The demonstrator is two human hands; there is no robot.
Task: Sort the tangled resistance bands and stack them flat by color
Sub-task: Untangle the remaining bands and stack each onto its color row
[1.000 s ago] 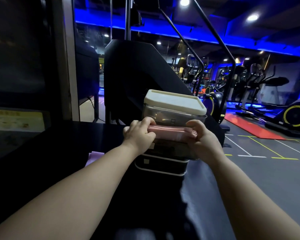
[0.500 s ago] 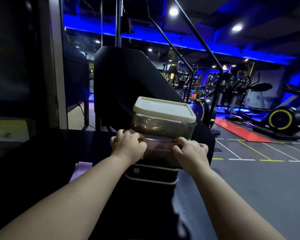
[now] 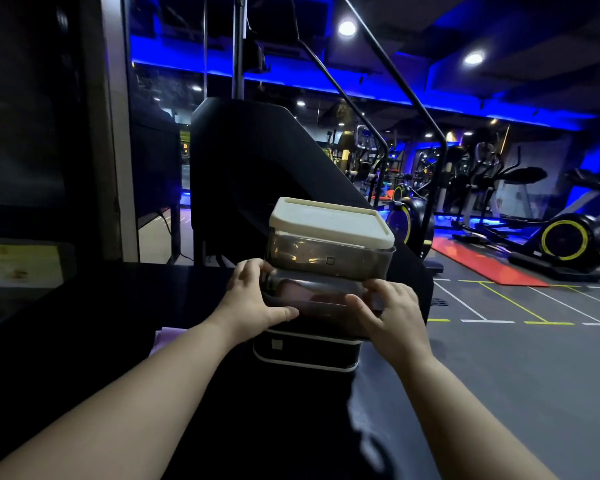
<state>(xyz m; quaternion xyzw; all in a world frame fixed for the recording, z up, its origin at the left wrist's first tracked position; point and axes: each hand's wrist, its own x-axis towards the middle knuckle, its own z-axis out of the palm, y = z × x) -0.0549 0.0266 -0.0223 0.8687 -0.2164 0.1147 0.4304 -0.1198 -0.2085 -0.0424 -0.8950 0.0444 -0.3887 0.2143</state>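
The dark table point(image 3: 84, 341) fills your lower left, and at its far edge, dead ahead at 12 o'clock, stands the stack of three boxes: a smoked top box point(image 3: 329, 258) with a cream lid, a see-through middle box point(image 3: 326, 284), and a black bottom box point(image 3: 309, 351) with white trim. Your left hand point(image 3: 253, 303) wraps the 9 o'clock corner of the middle box, fingers curled over its top edge and thumb laid along its lower front. Your right hand point(image 3: 392, 313) does the same at the 3 o'clock corner, so each grip is closed on the box itself, not on a band. A second ago you held the pink band point(image 3: 312, 294) folded flat between both hands in front of the stack. It now lies inside the middle box, a dull pink shape behind the tinted wall. That colour looks filed, and you seem to be seating the box back into line. The purple band point(image 3: 165, 336) lies on the table at 8 o'clock from the stack, just beyond your left forearm, and is probably next to be filed.
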